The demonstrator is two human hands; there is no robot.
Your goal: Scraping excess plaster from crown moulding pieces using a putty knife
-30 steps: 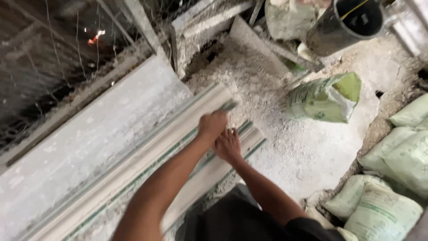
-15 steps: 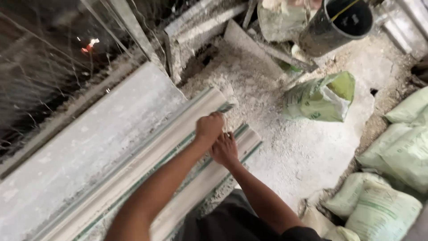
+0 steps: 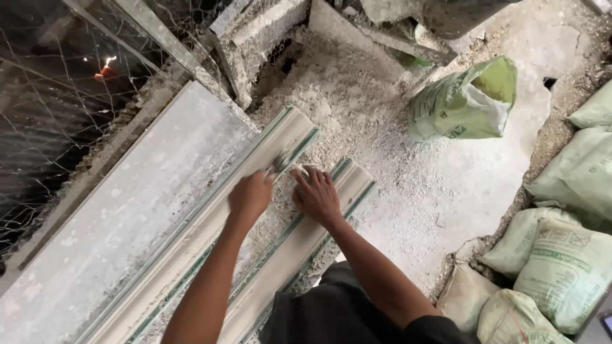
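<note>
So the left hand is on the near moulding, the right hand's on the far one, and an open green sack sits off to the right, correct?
Not quite: the hands are swapped. In the head view, the left hand is on the far moulding and the right hand on the near moulding. The open green sack does sit to the right.

A: We see the left hand (image 3: 250, 196) closed around a small tool (image 3: 279, 163), but the tool is blurred and mostly covered by the fingers, so we cannot tell its kind.

B: We also lose both long moulded strips: the left strip (image 3: 191, 248) and the right strip (image 3: 299, 248) run out of view at the bottom edge, and the forearms hide parts of them.

A: The dark bucket (image 3: 459, 13) is cut off by the top edge. The stacked sacks (image 3: 574, 191) are cropped at the right edge.

B: Behind the wire mesh (image 3: 44, 127) we make out only darkness and a small blurred glow.
</note>
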